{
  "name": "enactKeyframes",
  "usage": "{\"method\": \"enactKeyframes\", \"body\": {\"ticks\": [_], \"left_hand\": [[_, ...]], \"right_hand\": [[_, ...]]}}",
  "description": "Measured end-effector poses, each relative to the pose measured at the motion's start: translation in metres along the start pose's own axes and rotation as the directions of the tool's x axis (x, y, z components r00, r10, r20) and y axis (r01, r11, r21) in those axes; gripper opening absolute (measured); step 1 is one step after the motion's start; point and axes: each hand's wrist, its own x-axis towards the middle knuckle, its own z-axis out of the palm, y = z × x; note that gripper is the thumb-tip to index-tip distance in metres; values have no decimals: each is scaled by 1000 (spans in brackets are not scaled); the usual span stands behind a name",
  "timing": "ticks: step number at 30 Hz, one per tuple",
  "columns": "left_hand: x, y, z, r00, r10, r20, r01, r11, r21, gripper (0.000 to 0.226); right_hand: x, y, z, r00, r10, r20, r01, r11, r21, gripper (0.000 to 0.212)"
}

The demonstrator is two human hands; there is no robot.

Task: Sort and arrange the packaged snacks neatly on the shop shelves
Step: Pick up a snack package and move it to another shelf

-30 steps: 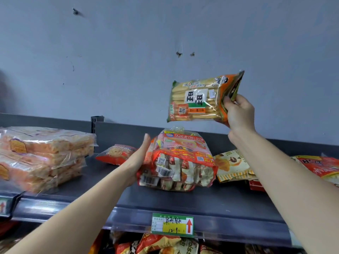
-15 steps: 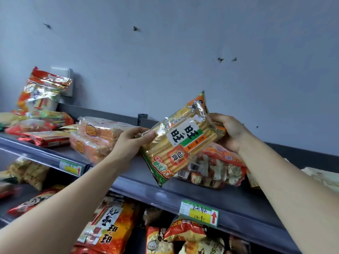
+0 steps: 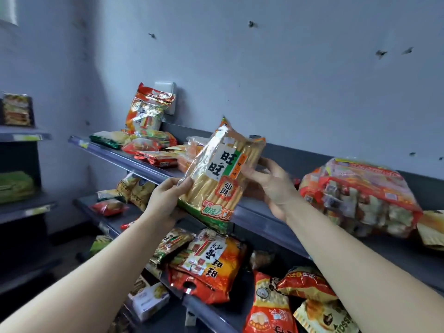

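The left hand point(image 3: 165, 200) is pinching the pack point(image 3: 223, 174) by its left edge and the right hand point(image 3: 271, 186) is gripping its right edge, holding it up before the shelf point(image 3: 264, 212). It is probably feeling light, slick and brittle, so edge holds are suiting it.

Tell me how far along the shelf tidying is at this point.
Early. Done: nothing looks plainly arranged; packets lie heaped at the left end of the top shelf. In hand: left hand and right hand both hold a rice cracker pack before that shelf. Left: that heap, the big red bag on the right, and the jumbled packs on the lower shelf.
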Motion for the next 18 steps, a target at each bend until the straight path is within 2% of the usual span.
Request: {"method": "enactKeyframes", "body": {"ticks": [2, 4, 9, 12, 18], "left_hand": [[1, 2, -26, 998, -10, -60, 8, 999, -31, 16], [1, 5, -57, 994, -29, -109, 25, 999, -34, 18], [6, 10, -146, 984, -82, -158, 107, 981, 160, 9], [10, 9, -199, 973, -134, -187, 173, 962, 211, 5], [34, 3, -280, 938, -221, -265, 296, 910, 290, 18]], "right_hand": [[0, 10, 30, 999, -37, 38, 38, 999, -28, 43], [-1, 20, 60, 998, -41, 41, 44, 996, -80, 30], [8, 42, 132, 996, 8, 94, 9, 984, -181, 27], [13, 57, 176, 986, 79, 147, -48, 979, -199, 22], [31, 113, 239, 938, 297, 181, -242, 931, -274, 13]]}}
